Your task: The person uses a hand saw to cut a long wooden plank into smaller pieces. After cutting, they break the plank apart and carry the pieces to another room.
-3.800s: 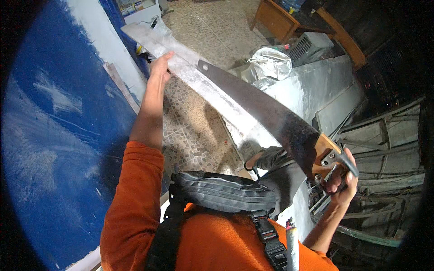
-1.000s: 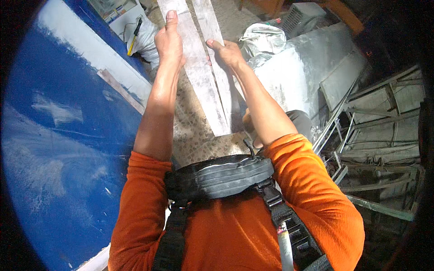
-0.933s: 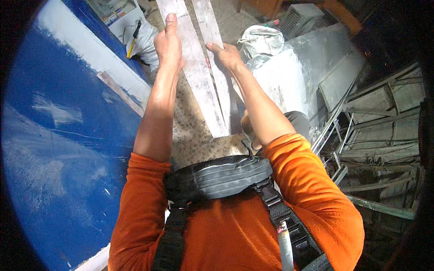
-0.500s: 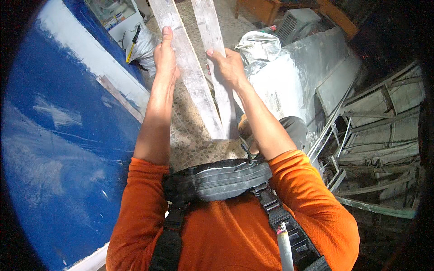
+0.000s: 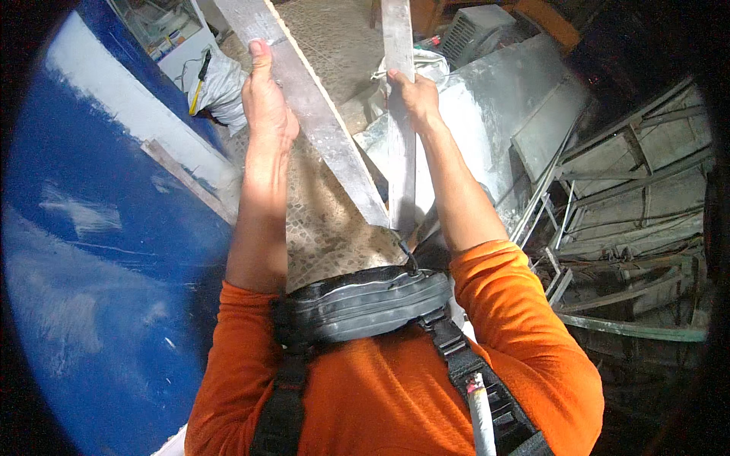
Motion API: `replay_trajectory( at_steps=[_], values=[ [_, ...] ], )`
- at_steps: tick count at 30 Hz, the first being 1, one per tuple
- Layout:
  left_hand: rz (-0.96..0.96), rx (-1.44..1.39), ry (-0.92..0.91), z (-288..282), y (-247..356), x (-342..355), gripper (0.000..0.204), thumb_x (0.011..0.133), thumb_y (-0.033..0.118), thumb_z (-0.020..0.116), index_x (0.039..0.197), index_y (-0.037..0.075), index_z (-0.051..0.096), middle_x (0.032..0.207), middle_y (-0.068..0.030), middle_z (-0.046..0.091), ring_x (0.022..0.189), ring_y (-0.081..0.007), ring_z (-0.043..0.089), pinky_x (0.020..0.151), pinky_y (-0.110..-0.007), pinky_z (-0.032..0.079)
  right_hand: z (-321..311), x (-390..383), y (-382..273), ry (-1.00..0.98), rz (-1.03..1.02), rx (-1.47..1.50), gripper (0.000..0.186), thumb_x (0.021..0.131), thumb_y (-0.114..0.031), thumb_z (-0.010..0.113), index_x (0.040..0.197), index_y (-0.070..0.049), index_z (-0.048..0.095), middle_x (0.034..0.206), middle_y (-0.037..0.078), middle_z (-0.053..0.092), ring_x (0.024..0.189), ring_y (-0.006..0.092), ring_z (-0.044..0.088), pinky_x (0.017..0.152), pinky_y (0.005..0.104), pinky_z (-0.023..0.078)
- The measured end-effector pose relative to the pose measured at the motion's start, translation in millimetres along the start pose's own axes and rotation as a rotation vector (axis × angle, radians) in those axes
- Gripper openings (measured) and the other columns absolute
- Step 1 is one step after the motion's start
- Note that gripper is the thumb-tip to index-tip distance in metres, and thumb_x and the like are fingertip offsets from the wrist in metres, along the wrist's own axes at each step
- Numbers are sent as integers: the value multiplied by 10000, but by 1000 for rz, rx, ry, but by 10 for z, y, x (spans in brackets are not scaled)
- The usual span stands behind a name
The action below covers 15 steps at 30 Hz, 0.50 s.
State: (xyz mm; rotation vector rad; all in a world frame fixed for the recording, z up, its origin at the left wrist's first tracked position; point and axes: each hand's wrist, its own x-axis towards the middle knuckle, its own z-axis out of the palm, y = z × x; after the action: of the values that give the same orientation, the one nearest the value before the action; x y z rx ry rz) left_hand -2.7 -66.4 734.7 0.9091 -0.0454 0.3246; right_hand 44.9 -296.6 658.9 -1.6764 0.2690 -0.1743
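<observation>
My left hand (image 5: 266, 106) grips a long whitish-grey board (image 5: 327, 148) with a rough pale edge along its right side. My right hand (image 5: 414, 99) is closed on a narrower whitish strip (image 5: 399, 178). The two pieces spread apart toward the top of the view, and their lower ends come close together above a black pouch (image 5: 365, 304) at my chest. Behind the strip lie a crumpled white bag (image 5: 433, 64) and a white-smeared grey slab (image 5: 475, 133).
A scuffed blue panel (image 5: 99, 289) fills the left side. Beside it are a white sack (image 5: 224, 99) and a yellow-black tool (image 5: 199, 83). Metal frames (image 5: 631, 228) crowd the right. A grey vented box (image 5: 475, 34) and wooden furniture (image 5: 547, 23) stand behind, on a speckled floor (image 5: 319, 235).
The saw held 3.8 seconds ago is out of sight, and two separate pieces are in my hands. Their far ends have since spread apart, the left swinging left, the right moving right.
</observation>
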Motion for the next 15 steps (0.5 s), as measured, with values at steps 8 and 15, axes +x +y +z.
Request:
replay_trajectory(
  at_steps=[8,15],
  values=[
    [75,6,-15,34,121,43,633,963,612,592,1285,68,563,1085,-89,624,910,-261,638,760,-448,566,-529,384,407,157,21,150,291,908,-202,734,1012,67,697,778,133,701,577,219,656,516,369,526],
    [67,20,112,5,319,38,615,991,624,525,1285,85,559,1066,-73,617,958,-263,608,817,-459,533,-705,495,716,264,80,327,240,891,-164,732,976,60,725,854,137,720,667,215,667,618,353,515]
  ],
)
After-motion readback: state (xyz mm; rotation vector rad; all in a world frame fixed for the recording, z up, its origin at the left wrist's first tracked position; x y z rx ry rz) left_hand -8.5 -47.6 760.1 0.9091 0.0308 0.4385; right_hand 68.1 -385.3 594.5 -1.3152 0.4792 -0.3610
